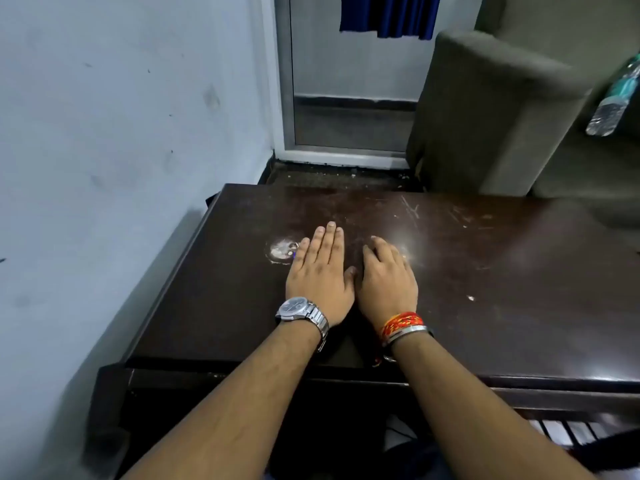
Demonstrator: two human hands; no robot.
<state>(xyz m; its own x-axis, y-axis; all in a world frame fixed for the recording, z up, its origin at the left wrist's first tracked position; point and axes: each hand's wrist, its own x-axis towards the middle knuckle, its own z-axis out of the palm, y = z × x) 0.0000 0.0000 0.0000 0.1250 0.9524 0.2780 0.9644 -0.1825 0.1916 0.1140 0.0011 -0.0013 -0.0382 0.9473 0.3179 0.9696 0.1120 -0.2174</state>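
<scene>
At the centre of the frame, seen from the head camera looking down, two bare forearms reach forward onto a dark brown wooden worktop (485, 271). The left hand (320, 271) lies flat, palm down, with fingers straight and close together; its grip is wide and holds nothing. A silver wristwatch (294, 308) sits on that wrist. Just beside it, with the thumbs nearly touching, the right hand (386, 277) also rests palm down on the wood. Its fingers are loosely bent with the tips on the surface, and its relaxed grip shows nothing held. A red and orange thread band (401, 321) and a thin metal bangle (410, 330) circle that wrist.

Both hands touch the worktop, which fills the middle and lower right of the frame. Its surface is scratched and scuffed, and glare shines just right of the right hand. A round pale worn patch (280, 249) lies just beside the left hand's little finger.

A pale blue-grey wall (121, 133) fills the left of the frame. At upper centre stands a grey-framed door (346, 98), with the hem of a blue curtain (388, 15) hanging over it. At upper right is a grey upholstered armchair (485, 116), with a clear plastic bottle (613, 102) lying tilted on it at the frame's edge.
</scene>
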